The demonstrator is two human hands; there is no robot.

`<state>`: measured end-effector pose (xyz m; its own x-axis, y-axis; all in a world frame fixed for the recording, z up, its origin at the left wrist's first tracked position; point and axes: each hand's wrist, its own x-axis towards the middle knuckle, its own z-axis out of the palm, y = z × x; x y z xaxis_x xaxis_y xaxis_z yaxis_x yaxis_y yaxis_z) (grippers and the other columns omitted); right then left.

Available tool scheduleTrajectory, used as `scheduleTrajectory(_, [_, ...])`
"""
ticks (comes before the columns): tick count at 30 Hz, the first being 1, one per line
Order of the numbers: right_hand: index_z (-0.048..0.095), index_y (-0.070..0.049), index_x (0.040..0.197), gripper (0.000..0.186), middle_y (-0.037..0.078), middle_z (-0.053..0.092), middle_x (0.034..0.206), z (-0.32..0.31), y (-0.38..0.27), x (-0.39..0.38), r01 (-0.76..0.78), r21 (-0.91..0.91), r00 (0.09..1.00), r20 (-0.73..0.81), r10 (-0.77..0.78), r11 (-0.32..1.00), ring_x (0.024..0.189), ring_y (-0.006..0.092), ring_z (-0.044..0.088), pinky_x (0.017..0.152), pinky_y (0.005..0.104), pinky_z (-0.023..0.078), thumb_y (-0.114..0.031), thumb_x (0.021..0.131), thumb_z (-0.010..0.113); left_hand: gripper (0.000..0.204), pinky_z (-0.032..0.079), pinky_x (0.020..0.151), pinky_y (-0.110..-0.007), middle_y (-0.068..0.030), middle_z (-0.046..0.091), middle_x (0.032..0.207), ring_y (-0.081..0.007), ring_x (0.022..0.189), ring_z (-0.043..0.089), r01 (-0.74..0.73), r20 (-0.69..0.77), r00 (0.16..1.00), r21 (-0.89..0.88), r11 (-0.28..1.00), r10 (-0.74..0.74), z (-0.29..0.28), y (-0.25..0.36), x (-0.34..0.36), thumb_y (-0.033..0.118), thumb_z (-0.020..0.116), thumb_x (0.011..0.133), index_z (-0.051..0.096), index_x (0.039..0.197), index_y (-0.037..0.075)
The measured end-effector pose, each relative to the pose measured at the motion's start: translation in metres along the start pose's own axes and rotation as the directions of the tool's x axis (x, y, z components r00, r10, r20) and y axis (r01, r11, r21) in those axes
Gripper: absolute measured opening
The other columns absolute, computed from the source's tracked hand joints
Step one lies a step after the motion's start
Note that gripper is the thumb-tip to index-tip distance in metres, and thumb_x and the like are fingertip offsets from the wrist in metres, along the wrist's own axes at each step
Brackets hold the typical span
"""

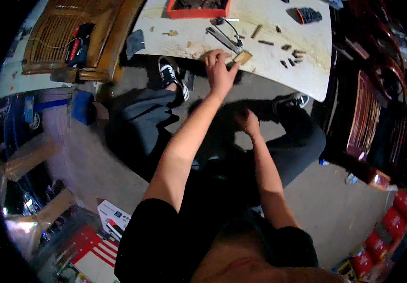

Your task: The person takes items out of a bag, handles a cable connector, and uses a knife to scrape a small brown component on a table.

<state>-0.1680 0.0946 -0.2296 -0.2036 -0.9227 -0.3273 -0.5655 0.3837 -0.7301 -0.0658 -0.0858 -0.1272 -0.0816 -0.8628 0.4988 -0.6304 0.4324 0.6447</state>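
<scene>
My left hand [220, 74] rests at the front edge of the white table [279, 70], fingers apart on the tabletop. Its thumb lies by a small flat tan block [243, 57]; whether they touch I cannot tell. Just beyond the block is a long silver metal tool [222, 38], with a black cable [234, 30] beside it. My right hand [248, 122] hangs below the table edge, between my knees. Its fingers are dark and blurred, so what they hold, if anything, is hidden.
Several short dark brown pieces [286, 47] lie on the table's right half. A red-orange tray [198, 13] with dark contents stands at the back, a black roll-like object [309, 15] at the far right. Wooden chairs [71, 37] flank the table.
</scene>
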Motion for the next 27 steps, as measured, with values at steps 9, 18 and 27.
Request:
scheduleTrajectory(9, [0.062, 0.000, 0.118, 0.055, 0.020, 0.068, 0.106, -0.011, -0.013, -0.002, -0.028, 0.007, 0.997, 0.066, 0.027, 1.000, 0.098, 0.0333, 0.066, 0.084, 0.0394, 0.052, -0.034, 0.078, 0.076, 0.026, 0.040, 0.094, -0.046, -0.0116, 0.053, 0.112, -0.0339, 0.111, 0.046, 0.166, -0.048, 0.985, 0.005, 0.986, -0.166, 0.019, 0.013, -0.002, 0.011, 0.084, 0.063, 0.062, 0.075, 0.007])
scheduleTrajectory(18, [0.062, 0.002, 0.115, 0.048, 0.018, 0.069, 0.109, -0.002, 0.008, 0.003, -0.032, 0.078, 0.995, 0.102, 0.024, 0.996, 0.100, 0.0310, 0.066, 0.087, 0.0386, 0.050, -0.030, 0.080, 0.075, 0.047, 0.039, 0.092, -0.049, -0.0170, 0.053, 0.107, -0.0377, 0.106, 0.048, 0.269, -0.244, 0.924, -0.133, 0.954, -0.295, 0.010, 0.023, -0.011, 0.015, 0.078, 0.072, 0.049, 0.108, 0.006])
scheduleTrajectory(27, [0.063, 0.004, 0.110, 0.039, 0.018, 0.068, 0.109, 0.027, 0.013, -0.014, 0.392, -0.284, 0.913, -0.001, -0.409, 0.875, 0.097, 0.0285, 0.066, 0.086, 0.0373, 0.050, -0.023, 0.083, 0.072, 0.039, 0.038, 0.096, -0.045, -0.0216, 0.051, 0.116, -0.0380, 0.108, 0.048, 0.669, -0.135, 0.634, -0.398, 0.628, -0.761, -0.010, 0.042, -0.115, 0.014, 0.066, 0.082, 0.049, 0.115, 0.000])
